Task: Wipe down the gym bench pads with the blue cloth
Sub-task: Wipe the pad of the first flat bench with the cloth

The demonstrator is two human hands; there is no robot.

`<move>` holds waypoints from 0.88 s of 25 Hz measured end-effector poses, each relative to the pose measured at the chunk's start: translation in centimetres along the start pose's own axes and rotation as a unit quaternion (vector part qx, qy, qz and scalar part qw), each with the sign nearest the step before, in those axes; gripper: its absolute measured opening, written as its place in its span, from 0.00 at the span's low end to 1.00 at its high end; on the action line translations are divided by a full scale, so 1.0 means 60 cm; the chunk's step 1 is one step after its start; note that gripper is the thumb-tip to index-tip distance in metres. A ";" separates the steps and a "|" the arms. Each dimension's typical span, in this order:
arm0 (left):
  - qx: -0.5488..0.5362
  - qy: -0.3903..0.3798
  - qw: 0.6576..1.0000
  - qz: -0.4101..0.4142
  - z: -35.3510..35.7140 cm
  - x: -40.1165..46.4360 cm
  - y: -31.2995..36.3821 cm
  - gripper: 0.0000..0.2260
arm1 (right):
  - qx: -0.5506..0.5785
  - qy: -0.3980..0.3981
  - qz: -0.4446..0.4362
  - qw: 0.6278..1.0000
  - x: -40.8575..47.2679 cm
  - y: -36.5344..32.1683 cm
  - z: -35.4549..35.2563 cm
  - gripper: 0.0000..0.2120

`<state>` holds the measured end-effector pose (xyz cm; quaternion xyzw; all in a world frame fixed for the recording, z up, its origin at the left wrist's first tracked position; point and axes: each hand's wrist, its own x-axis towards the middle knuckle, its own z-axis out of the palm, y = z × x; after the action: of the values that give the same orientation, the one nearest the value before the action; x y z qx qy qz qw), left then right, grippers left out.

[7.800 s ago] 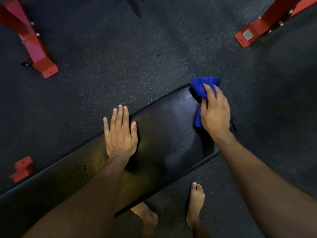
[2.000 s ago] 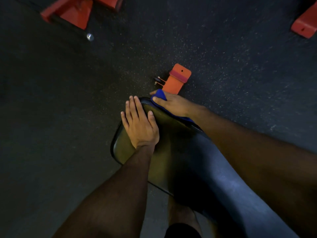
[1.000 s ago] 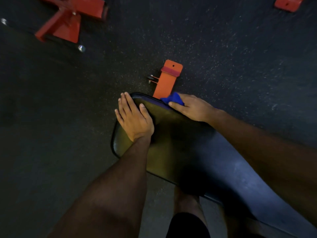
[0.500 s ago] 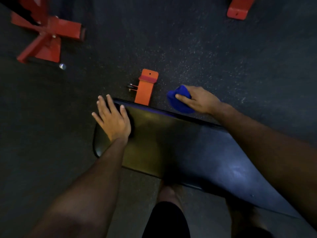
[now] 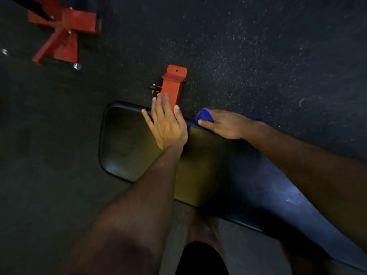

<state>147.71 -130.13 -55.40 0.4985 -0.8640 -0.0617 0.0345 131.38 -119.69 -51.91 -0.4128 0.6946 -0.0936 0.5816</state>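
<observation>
We look down from above on a dark bench pad that runs from the middle of the view toward the lower right. Our left hand lies flat on the pad near its far edge, fingers straight and slightly spread, holding nothing; the fingertips reach just past the edge. Our right hand is just beside it to the right, at the same far edge, with fingers curled around a bunched blue cloth. The cloth pokes out past the fingers and presses against the pad's rim. Just beyond the left fingertips an orange metal bracket stands on the dark speckled floor. A red metal frame foot sits at the upper left, well apart from the bench.
</observation>
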 end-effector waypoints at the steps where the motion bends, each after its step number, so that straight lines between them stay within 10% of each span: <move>1: -0.001 0.001 1.000 0.002 0.002 0.000 0.003 0.25 | 0.006 -0.001 -0.023 1.000 0.017 -0.011 -0.001 0.29; 5: 0.003 -0.010 1.000 -0.004 0.006 0.003 0.000 0.25 | 0.055 0.010 -0.087 0.995 0.058 -0.036 0.005 0.19; 16: 0.031 -0.020 0.999 0.002 0.004 0.006 0.005 0.25 | 0.026 -0.014 0.065 0.997 -0.127 0.179 -0.004 0.44; 22: 0.026 -0.021 0.999 -0.005 0.005 0.009 0.005 0.25 | -0.001 0.009 0.015 1.000 -0.004 0.024 0.002 0.32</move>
<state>147.13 -130.45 -55.67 0.5019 -0.8635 -0.0498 0.0028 130.78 -118.57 -52.66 -0.4017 0.7063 -0.0877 0.5762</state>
